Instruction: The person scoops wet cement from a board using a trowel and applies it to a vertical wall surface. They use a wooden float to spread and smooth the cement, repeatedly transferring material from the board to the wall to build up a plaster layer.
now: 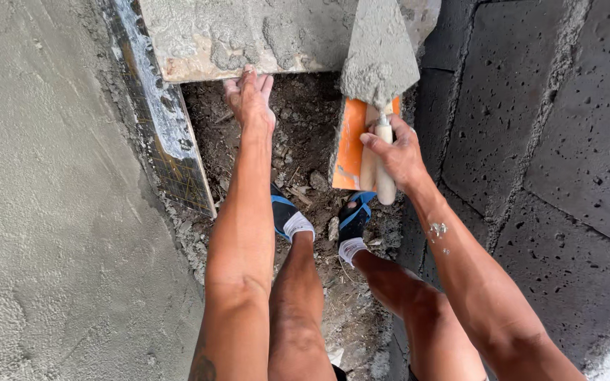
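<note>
My left hand (250, 99) grips the near edge of a flat board (248, 35) loaded with wet grey mortar, fingers curled under it. My right hand (397, 152) is closed on the pale wooden handle of a pointed trowel (379, 53), whose blade is coated with mortar and points away from me, its tip over the board. Under the trowel an orange float (351, 144) leans on edge against the block wall.
A freshly plastered grey wall (51, 212) fills the left side, with a mortar-smeared straightedge (167, 141) leaning along it. Dark porous concrete blocks (545, 127) form the right wall. My feet in sandals (319, 219) stand on rubble-strewn dirt between them.
</note>
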{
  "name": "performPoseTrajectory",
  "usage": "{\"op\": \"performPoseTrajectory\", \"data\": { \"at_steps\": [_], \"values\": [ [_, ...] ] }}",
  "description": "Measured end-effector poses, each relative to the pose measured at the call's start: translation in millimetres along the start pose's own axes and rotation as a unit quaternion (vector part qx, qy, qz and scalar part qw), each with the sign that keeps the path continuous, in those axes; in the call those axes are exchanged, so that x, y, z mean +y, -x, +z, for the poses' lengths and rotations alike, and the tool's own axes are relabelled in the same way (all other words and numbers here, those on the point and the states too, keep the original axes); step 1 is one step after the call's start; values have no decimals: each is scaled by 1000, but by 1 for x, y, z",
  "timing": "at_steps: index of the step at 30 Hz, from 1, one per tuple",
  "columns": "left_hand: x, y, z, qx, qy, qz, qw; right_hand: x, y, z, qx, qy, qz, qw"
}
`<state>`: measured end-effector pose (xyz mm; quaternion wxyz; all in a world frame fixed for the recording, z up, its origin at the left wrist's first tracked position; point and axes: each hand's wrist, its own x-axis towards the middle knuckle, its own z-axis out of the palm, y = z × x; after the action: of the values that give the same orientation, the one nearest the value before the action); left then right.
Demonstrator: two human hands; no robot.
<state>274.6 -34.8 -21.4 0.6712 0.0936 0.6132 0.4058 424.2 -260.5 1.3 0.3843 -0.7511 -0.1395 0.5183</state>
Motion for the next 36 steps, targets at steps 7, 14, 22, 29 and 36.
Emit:
{"op": "performPoseTrajectory", "data": {
  "at_steps": [7, 14, 22, 29, 36],
  "values": [
    [21, -29, -14, -66, -275, 7, 959, 19, 17, -6, 18, 75, -25, 997],
    [19, -24, -43, -65, -350, 91, 930, 10, 26, -4, 33, 76, -22, 996],
    [13, -33, -50, -48, -530, 321, 783, 27, 29, -4, 94, 38, 49, 994],
    [10, -34, -53, -65, -382, 182, 904, 93, 25, -9, 139, -30, -1, 990],
    [16, -43, -65, -15, -378, 75, 923, 82, -2, -18, 180, 162, -95, 966]
  ]
}}
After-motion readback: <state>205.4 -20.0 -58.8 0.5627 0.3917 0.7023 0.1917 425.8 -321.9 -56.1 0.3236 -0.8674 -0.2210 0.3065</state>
